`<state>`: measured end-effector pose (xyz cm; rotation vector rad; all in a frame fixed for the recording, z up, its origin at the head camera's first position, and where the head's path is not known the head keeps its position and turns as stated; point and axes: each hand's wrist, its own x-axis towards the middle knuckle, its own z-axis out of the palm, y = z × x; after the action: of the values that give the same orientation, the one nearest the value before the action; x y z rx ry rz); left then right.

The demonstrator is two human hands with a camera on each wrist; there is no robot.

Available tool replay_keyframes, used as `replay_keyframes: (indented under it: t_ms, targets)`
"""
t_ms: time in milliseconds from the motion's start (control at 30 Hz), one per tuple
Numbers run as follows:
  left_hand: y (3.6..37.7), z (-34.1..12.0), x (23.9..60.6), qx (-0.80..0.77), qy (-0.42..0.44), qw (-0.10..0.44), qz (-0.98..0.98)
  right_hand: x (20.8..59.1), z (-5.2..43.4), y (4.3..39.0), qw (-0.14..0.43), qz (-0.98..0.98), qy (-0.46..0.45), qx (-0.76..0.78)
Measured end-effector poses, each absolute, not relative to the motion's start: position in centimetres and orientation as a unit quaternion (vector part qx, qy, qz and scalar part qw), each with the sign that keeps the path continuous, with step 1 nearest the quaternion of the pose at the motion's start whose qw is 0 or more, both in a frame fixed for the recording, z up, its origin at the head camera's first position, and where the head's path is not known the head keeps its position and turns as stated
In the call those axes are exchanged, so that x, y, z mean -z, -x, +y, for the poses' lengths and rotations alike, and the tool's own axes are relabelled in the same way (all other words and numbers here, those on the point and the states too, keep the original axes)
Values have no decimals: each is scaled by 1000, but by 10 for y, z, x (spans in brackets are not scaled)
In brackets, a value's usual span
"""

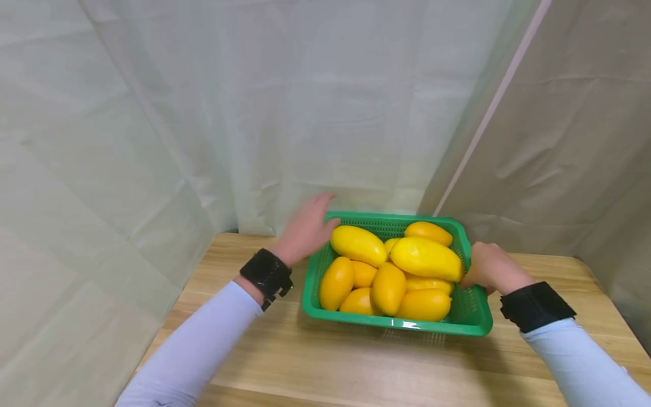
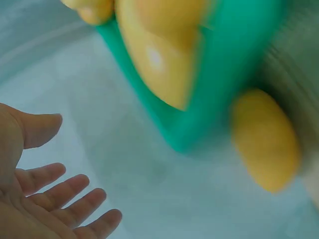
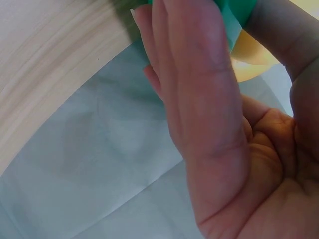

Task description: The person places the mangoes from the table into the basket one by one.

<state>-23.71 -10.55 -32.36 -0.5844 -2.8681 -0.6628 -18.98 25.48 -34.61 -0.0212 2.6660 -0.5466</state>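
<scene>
A green plastic basket (image 1: 351,319) holds several yellow mangoes (image 1: 389,288). At its right end my right hand (image 1: 493,265) grips the rim; up close, the right hand (image 3: 209,114) has its fingers on the outer side of the green rim (image 3: 239,12) and the thumb over the other side. My left hand (image 1: 307,229) is at the basket's back left corner with its fingers extended. In the left wrist view the left hand (image 2: 55,194) has spread fingers and holds nothing. That blurred view also shows a mango (image 2: 266,142) outside the green rim (image 2: 179,137).
The basket is over a wooden table (image 1: 325,367), near its back edge. Pale sheeting (image 1: 325,113) hangs close behind the table and along both sides. Black bands (image 1: 267,277) circle both wrists over light blue sleeves (image 1: 198,345).
</scene>
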Motion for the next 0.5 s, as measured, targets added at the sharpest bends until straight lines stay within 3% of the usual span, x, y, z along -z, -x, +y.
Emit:
replay_keyframes:
  t_ms: [267,500]
  targets:
    - [251,-155,362,201,143,61,-967,348,258,188,206,959,5,197]
    - [259,-170,386,144,184,41,-972,347,260,186,203,961,0,188]
